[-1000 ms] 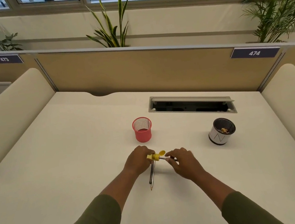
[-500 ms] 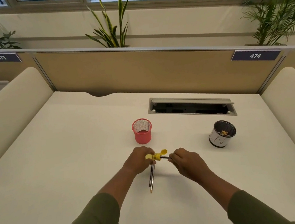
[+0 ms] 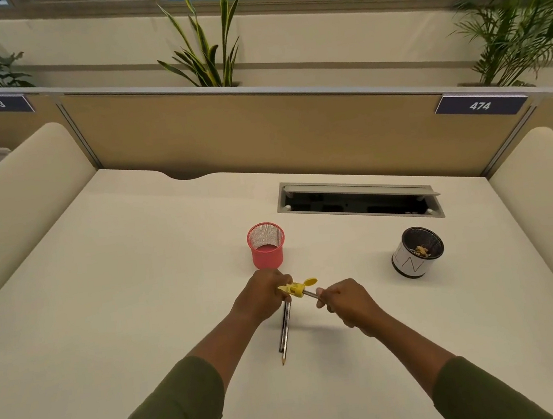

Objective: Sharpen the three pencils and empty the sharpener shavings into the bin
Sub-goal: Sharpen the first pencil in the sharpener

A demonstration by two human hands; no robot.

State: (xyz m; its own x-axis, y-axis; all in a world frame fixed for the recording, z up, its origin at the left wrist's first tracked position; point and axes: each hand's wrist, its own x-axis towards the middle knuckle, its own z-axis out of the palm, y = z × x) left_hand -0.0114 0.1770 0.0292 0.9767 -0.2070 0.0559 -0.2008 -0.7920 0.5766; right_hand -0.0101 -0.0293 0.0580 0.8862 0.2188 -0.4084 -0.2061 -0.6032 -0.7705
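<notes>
My left hand grips a small yellow sharpener whose lid stands flipped open. A dark pencil sticks into the sharpener from the right, and my right hand is closed around its shaft. Two more pencils lie side by side on the desk just below my left hand, one with its sharpened tip pointing toward me. The bin, a small black mesh cup with a white band, stands to the right and holds a few shavings.
A pink mesh cup stands just beyond my hands. A cable slot with a raised flap is cut into the white desk behind it. Padded dividers flank both sides, and a tan partition closes the back.
The right hand has slid back along the pencil, away from the sharpener, baring more of the shaft. The left hand and sharpener stay in place.
</notes>
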